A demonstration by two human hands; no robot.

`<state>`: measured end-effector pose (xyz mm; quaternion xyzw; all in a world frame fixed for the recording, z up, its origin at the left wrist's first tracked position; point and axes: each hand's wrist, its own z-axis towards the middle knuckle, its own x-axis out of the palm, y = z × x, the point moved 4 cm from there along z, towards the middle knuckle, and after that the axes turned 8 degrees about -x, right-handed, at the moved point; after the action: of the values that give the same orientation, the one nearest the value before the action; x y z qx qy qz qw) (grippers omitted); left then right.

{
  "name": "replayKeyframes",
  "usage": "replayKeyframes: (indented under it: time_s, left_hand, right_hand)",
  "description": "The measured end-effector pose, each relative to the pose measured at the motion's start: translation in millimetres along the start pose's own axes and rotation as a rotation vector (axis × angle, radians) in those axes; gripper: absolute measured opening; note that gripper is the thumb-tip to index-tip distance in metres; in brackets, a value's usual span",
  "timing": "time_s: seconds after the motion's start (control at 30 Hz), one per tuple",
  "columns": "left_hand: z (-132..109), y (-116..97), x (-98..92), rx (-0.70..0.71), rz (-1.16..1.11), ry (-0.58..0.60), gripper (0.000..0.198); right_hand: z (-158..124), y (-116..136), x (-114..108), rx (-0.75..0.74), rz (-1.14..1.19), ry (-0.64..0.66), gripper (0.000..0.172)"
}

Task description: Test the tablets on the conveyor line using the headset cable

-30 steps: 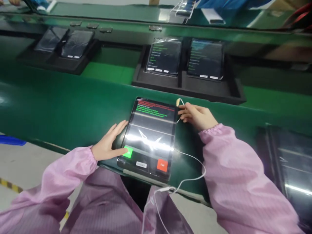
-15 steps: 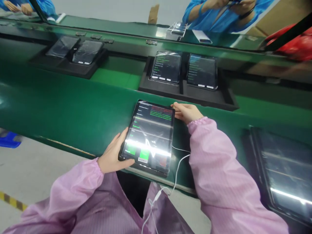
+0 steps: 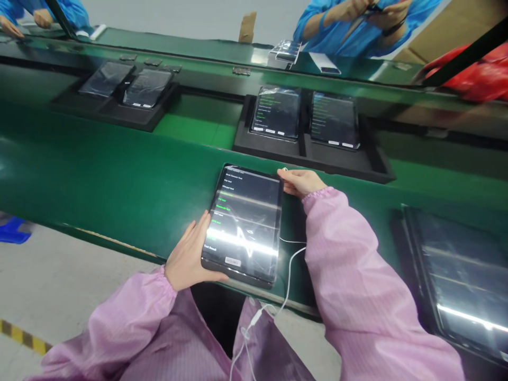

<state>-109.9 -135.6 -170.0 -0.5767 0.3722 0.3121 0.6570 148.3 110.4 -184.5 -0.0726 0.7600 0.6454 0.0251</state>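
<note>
A black tablet [image 3: 246,222] lies tilted at the bench's near edge, its lit screen listing tests in white and green text. My left hand [image 3: 190,259] is closed on its lower left corner, thumb along the bottom edge and fingers at the side. At the upper right corner my right hand [image 3: 304,181] pinches with thumb and forefinger. A small pale bit shows at those fingertips, but what they hold is unclear. A white cable [image 3: 288,278] with a Y-shaped split hangs over the edge and passes behind my right sleeve.
Beyond the bench [image 3: 119,174], a black tray [image 3: 273,149] carries two lit tablets; another tray [image 3: 107,114] to the left holds two dark ones. More tablets [image 3: 464,275] lie stacked at right. Two co-workers in blue sleeves [image 3: 317,24] are across the line, near a red bag [image 3: 472,71].
The tablet's coloured buttons and its red and green text block have gone; a plain test list shows now. My left hand has shifted slightly at the corner. My right hand stays pinched.
</note>
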Motion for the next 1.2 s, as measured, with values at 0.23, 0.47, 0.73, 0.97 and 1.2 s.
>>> replayKeyframes:
  time_s: [0.23, 0.47, 0.73, 0.97, 1.2]
  left_hand:
    - [0.6, 1.8, 2.2, -0.001, 0.010, 0.004, 0.150]
    - [-1.9, 1.6, -4.8, 0.007, 0.021, 0.044, 0.144]
    - [60.3, 3.6, -42.4, -0.008, -0.017, -0.030, 0.063]
    - [113.1, -4.2, -36.0, -0.023, 0.119, -0.026, 0.054]
    - [105.0, 8.5, -34.3, -0.021, -0.083, -0.098, 0.060]
  right_hand:
    - [1.1, 1.9, 1.5, -0.117, -0.042, -0.014, 0.023]
    - [8.0, 6.6, 4.2, -0.154, -0.059, -0.196, 0.031]
    - [-42.0, 22.7, -60.3, -0.364, 0.455, -0.274, 0.039]
    - [-111.4, 14.3, -76.7, -0.474, 0.648, -0.438, 0.042]
    - [-114.5, -15.6, -21.9, -0.285, 0.583, -0.356, 0.060]
